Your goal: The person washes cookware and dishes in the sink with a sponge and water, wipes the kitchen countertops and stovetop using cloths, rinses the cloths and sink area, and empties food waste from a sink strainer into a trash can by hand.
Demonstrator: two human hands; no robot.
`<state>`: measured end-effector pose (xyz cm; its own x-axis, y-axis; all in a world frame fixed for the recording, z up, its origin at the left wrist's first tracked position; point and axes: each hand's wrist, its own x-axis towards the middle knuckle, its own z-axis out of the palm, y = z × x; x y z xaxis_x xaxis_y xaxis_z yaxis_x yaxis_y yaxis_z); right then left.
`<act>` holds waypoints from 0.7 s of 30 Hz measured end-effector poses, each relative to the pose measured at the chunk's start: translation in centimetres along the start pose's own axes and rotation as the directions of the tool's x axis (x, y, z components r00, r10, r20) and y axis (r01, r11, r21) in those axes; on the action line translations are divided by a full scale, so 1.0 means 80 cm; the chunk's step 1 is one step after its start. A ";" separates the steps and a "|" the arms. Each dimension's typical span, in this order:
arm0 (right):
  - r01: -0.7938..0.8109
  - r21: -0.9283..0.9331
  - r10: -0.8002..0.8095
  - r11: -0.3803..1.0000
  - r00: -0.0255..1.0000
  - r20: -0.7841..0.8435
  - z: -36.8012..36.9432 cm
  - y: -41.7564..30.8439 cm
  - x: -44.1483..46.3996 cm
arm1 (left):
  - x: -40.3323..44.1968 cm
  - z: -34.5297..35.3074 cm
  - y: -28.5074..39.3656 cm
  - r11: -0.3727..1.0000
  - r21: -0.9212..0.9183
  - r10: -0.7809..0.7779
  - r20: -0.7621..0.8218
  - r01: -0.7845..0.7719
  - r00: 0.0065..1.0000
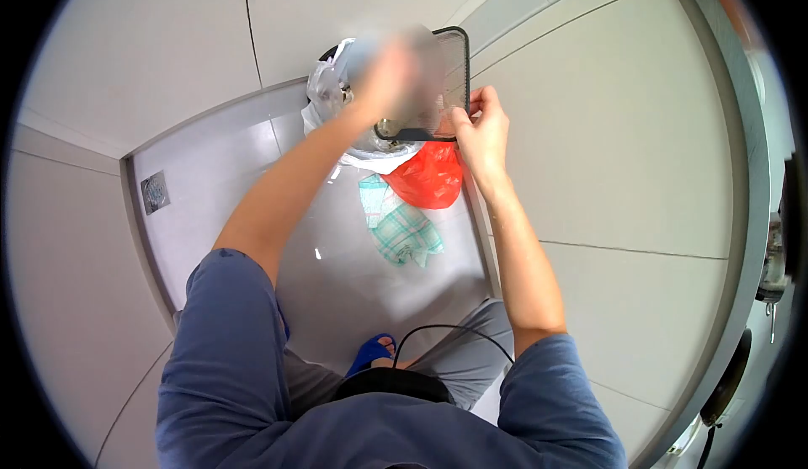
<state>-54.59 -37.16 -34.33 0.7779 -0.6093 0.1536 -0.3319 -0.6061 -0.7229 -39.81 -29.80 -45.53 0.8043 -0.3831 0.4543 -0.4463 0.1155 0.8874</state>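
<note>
My right hand (483,132) is closed on the near right corner of a rectangular black-framed mesh panel (456,61), fingers and thumb pinching its rim. Over the panel's left part is my left hand (389,77), smeared by blur, so its fingers and anything in them cannot be made out. Below both hands a white plastic bag (318,103) seems to line a bin, with its contents mostly hidden. A red plastic bag (431,178) lies against its near side.
A green and white checked cloth (407,235) lies on the grey tiled floor (324,258). To the left is a square floor drain (155,193). Pale cabinet fronts (606,157) run along the right. A foot in a blue slipper (370,353) stands near a black cable (446,327).
</note>
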 end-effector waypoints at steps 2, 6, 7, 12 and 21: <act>0.013 -0.038 -0.013 0.999 1.000 0.012 -0.002 0.001 0.000 | -0.001 -0.012 -0.037 0.997 0.038 -0.069 0.037 0.068 0.997; 0.098 -0.125 -0.101 0.987 0.995 -0.017 0.006 0.012 0.002 | 0.003 0.001 -0.005 0.991 -0.123 -0.054 -0.052 0.047 0.997; 0.096 -0.121 -0.099 0.988 0.995 -0.016 0.007 0.015 0.004 | 0.005 0.010 0.006 0.961 -0.274 -0.064 -0.106 0.033 0.992; 0.116 -0.101 -0.119 0.988 0.992 -0.032 0.009 0.014 0.008 | -0.018 0.044 0.045 0.873 -0.472 -0.081 0.104 0.121 0.991; 0.096 -0.103 -0.102 0.990 0.993 -0.054 -0.012 0.002 0.001 | -0.036 -0.005 -0.008 0.942 0.172 0.266 0.140 -0.288 0.954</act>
<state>-55.07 -37.77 -33.77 0.7774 -0.5714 0.2628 -0.3090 -0.7109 -0.6317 -41.70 -28.37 -47.41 0.5939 -0.4626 0.6582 -0.7191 0.0616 0.6921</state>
